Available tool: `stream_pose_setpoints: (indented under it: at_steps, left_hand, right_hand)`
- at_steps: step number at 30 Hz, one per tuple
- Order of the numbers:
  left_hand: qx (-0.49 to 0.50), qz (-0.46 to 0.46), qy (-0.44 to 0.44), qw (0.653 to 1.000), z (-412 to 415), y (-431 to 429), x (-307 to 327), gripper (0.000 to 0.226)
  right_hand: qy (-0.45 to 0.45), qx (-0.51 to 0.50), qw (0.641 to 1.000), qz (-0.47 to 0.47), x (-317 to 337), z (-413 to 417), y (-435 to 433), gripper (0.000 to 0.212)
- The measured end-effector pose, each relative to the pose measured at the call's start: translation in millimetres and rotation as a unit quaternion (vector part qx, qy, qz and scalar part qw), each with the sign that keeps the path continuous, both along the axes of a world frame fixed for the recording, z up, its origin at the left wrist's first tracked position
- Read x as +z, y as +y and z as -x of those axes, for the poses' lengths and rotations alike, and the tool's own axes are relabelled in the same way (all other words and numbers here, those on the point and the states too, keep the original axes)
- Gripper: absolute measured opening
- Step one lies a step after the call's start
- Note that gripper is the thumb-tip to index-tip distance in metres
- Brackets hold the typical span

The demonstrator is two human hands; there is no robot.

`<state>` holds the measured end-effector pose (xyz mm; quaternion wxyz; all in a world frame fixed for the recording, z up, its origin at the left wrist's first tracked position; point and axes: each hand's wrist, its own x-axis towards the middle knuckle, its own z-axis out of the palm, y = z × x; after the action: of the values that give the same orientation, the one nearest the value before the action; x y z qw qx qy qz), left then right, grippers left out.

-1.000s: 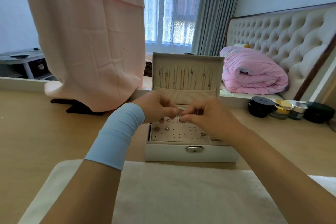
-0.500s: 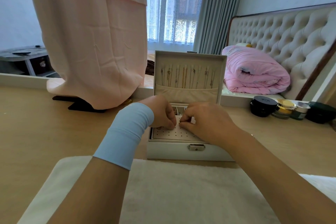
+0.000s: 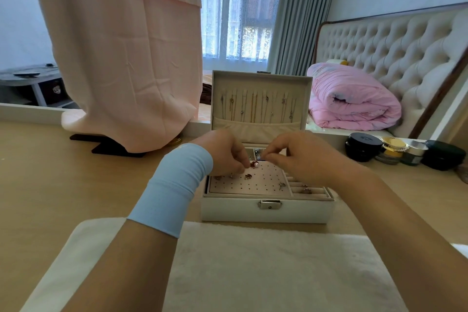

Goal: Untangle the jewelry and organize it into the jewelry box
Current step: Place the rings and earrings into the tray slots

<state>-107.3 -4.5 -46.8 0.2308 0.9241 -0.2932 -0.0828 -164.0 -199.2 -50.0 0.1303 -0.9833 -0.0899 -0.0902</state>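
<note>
- Jewelry box [image 3: 266, 208]: centre frame on the surface, lid up for access.
- Left hand [image 3: 225, 152]: fingers pinch a small earring [image 3: 254, 164] over the perforated pad [image 3: 255, 182], apparently to seat it.
- Right hand [image 3: 296, 154]: fingers pinched beside it; contents cannot be told.

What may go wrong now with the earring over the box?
The left hand pinches a small earring above the pink pad; it may slip and fall among the ring slots. The right hand hovers close and may knock earrings already set in the pad.
</note>
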Motion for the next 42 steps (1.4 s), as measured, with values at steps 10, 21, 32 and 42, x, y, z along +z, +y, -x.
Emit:
stream_pose_setpoints:
  at_steps: [10, 21, 32, 42]
  left_hand:
    - [-0.025, -0.039, 0.001, 0.999, -1, -11, -6, 0.016]
    - [-0.003, -0.05, -0.002, 0.999, -1, -9, -5, 0.014]
    - [0.025, -0.086, 0.004, 0.996, 3, -13, -4, 0.015]
    - [-0.023, -0.054, -0.009, 0.998, 4, -14, -3, 0.015]
  right_hand:
    - [0.18, 0.009, 0.984, -0.007, 13, 9, -19, 0.021]
    - [0.084, -0.016, 0.994, -0.071, -2, -4, -14, 0.011]
    - [0.029, -0.031, 0.998, -0.043, -12, -3, -6, 0.005]
    - [0.009, 0.001, 1.0, -0.005, -15, -2, 0, 0.003]
